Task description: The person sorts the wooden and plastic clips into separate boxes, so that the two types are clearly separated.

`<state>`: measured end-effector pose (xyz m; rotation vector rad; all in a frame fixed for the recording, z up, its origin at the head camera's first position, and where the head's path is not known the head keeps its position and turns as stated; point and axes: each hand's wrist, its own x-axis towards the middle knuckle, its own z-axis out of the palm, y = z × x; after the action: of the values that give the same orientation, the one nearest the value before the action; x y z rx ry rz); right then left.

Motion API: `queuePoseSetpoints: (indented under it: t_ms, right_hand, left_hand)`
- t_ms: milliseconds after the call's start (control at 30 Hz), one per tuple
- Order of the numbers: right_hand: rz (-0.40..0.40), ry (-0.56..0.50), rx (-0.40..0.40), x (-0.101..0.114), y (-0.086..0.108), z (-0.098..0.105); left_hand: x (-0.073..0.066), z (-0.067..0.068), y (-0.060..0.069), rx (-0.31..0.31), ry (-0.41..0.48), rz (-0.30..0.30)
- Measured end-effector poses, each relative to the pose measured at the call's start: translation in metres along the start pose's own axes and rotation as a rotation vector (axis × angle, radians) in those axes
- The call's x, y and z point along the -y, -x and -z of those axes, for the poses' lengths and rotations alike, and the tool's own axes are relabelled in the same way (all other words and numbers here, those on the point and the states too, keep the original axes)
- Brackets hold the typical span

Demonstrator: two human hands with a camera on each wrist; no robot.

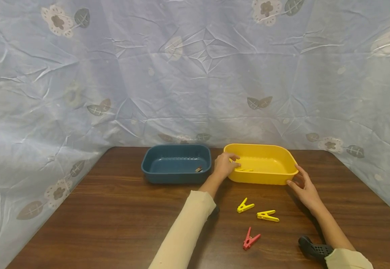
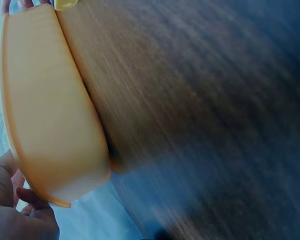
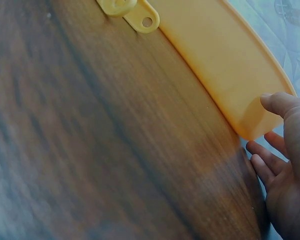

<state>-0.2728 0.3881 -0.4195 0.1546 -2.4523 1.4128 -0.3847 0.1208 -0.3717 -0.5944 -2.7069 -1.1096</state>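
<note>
A yellow rectangular tub (image 1: 258,178) stands at the back of the table. My left hand (image 1: 226,164) reaches over its left rim, thumb and fingers apart inside; I see nothing held between them. Just beside those fingertips, a yellow clothespin (image 1: 246,170) lies in the tub. At the front right corner, my right hand (image 1: 305,188) holds the tub, its thumb (image 3: 277,104) against the outer wall and the other fingers around the side. Two yellow clothespins, one nearer (image 1: 267,216) and one farther (image 1: 245,206), and a red clothespin (image 1: 250,239) lie on the table between my arms.
Left of the yellow tub stands a dark blue tub (image 1: 174,178) with small clothespin-like pieces (image 1: 199,169) at its right end. A patterned cloth (image 1: 188,74) hangs behind the brown wooden table (image 1: 114,216). A black device (image 1: 316,249) sits at my right wrist.
</note>
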Motion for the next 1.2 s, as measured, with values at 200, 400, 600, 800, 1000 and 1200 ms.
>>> queuePoseSetpoints:
  t_ms: [200,400,600,800,1000,1200]
  right_hand:
    - [-0.009,-0.002,-0.002,0.001,0.001,-0.001]
    - [-0.011,0.005,0.003,0.000,0.001,-0.003]
    - [-0.017,0.014,-0.003,0.001,0.000,-0.002]
    - [-0.015,-0.019,-0.002,0.002,0.000,0.000]
    - [-0.016,-0.020,-0.003,0.002,0.000,0.002]
    - [-0.012,-0.019,0.005,0.001,0.001,-0.002]
  left_hand:
    - [0.000,0.006,0.002,0.042,0.093,-0.012]
    - [-0.001,0.011,0.009,0.000,0.204,-0.100]
    - [-0.008,0.013,0.031,-0.028,0.336,-0.170]
    - [-0.014,0.012,0.063,0.080,0.497,-0.148]
    - [-0.012,0.007,0.089,0.148,0.643,-0.064]
    - [0.004,-0.006,0.106,0.118,0.506,-0.120]
